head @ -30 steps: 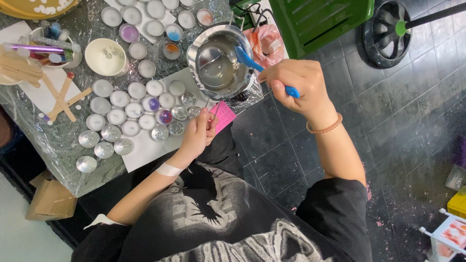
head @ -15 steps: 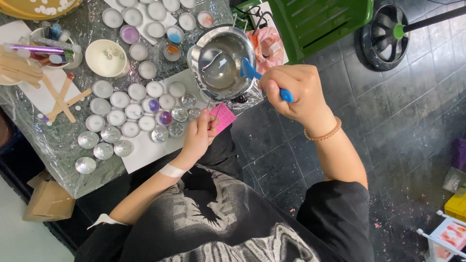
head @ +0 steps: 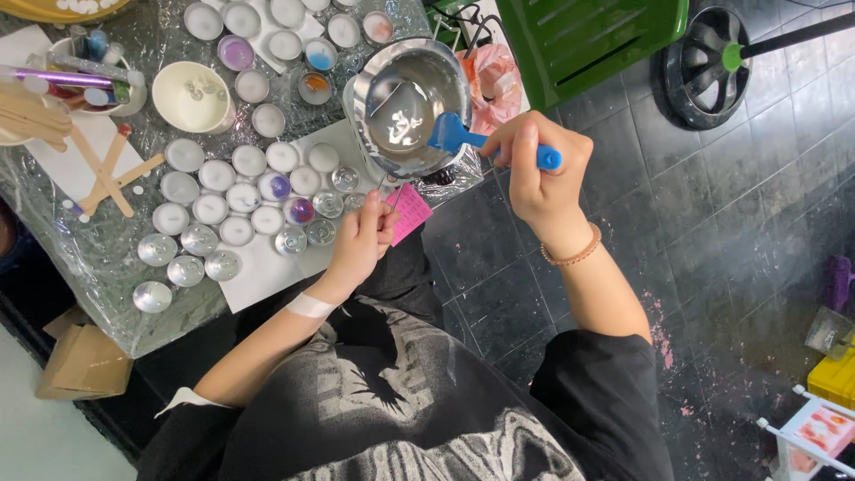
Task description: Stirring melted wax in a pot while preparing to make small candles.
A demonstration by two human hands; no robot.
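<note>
— What is your desk (head: 116, 267) carrying, taking the steel pot (head: 411, 96) at its near right corner as the mark?

— You have crinkled clear plastic film (head: 62, 232) over the whole top. Left of the pot lie white paper sheets (head: 258, 272) bearing rows of small round foil cups (head: 218, 209), most filled white, a few tinted purple, blue or orange. Further left of the pot stands a cream bowl (head: 189, 96).

— And beyond that bowl?

— Further left still, crossed wooden sticks (head: 111, 174) lie on another white sheet. Just under the pot, at the desk's edge, you have a pink card (head: 411, 212).
</note>
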